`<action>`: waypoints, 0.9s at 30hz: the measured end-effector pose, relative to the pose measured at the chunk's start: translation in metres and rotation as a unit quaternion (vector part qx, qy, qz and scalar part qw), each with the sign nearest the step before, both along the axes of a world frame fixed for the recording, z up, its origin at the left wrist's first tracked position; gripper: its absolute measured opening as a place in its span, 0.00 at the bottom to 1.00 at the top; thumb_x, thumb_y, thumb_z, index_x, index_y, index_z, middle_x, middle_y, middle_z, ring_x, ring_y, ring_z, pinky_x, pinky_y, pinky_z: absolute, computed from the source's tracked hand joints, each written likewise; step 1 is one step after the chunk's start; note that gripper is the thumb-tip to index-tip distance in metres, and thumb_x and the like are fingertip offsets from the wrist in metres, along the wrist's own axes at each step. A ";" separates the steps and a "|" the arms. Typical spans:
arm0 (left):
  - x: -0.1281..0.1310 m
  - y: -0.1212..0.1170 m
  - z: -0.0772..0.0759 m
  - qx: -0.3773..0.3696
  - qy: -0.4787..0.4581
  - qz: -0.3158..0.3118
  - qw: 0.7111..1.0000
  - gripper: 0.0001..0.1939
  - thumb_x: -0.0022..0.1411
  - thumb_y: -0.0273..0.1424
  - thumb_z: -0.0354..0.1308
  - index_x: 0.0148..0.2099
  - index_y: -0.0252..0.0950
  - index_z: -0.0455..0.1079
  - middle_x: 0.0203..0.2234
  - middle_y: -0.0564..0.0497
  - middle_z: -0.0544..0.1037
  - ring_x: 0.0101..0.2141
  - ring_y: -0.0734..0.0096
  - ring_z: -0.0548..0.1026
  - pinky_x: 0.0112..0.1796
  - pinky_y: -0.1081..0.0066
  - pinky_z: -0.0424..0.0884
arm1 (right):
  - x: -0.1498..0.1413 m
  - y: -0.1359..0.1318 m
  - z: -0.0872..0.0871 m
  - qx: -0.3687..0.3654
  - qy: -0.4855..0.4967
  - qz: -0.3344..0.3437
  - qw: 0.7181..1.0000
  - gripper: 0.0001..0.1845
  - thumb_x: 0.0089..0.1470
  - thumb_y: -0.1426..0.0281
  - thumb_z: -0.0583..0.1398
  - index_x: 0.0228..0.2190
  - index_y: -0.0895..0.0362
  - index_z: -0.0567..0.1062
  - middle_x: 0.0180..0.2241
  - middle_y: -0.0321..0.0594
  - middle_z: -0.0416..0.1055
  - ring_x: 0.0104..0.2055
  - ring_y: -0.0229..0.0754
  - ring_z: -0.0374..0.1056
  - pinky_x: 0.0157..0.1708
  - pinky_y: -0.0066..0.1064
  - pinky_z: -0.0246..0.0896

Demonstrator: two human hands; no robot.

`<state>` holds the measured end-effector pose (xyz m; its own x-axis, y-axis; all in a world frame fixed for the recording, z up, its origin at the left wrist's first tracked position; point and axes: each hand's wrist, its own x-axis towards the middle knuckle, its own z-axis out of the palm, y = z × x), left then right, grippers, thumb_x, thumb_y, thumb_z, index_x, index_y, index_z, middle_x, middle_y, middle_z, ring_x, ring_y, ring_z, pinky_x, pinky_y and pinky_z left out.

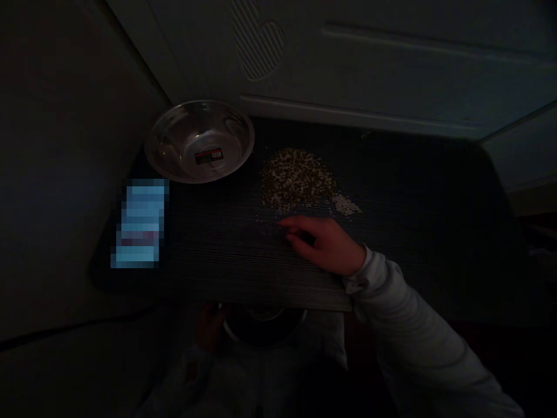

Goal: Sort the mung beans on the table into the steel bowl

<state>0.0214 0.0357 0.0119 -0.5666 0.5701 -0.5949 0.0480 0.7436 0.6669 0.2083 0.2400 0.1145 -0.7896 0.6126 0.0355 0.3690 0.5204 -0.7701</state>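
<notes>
On the dark table lies a heap of mixed brown and pale grains (298, 177), with a smaller pile of pale grains (346, 205) at its right edge. My right hand (324, 242) rests just in front of the heap, fingers bent and thumb and forefinger drawn together near the tabletop. Whatever may be between those fingertips is too dark to make out. Below the front edge of the table, my left hand (210, 325) grips the side of a dark round bowl (301, 328). Some pale contents show inside it, partly hidden by the tabletop.
A shiny metal basin (163, 142) with a label inside stands at the table's back left. In front of it lies a phone (140, 223) with a lit, blurred screen. A pale panel with a heart relief (261, 49) rises behind the table (418, 232). The light is very dim.
</notes>
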 end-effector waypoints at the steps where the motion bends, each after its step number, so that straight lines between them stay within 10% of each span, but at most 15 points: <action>1: 0.000 0.000 -0.001 0.009 0.004 -0.005 1.000 0.15 0.34 0.43 0.54 0.23 0.36 0.68 0.22 0.48 0.73 0.31 0.57 0.70 0.33 0.62 0.64 | 0.000 0.000 0.000 0.000 0.001 0.001 1.000 0.16 0.47 0.72 0.51 0.41 0.57 0.65 0.31 0.37 0.69 0.31 0.32 0.64 0.32 0.25 0.59; 27: -0.001 0.001 -0.001 0.005 0.017 -0.019 1.000 0.15 0.34 0.43 0.54 0.22 0.37 0.68 0.22 0.47 0.73 0.34 0.56 0.69 0.36 0.61 0.63 | -0.001 -0.001 -0.001 0.021 -0.004 0.008 1.000 0.16 0.47 0.72 0.50 0.41 0.57 0.65 0.31 0.37 0.69 0.31 0.32 0.64 0.32 0.26 0.59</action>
<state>0.0206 0.0364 0.0112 -0.5641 0.5975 -0.5699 0.0992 0.7342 0.6716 0.2073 0.2393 0.1139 -0.7994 0.5984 0.0545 0.3672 0.5583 -0.7439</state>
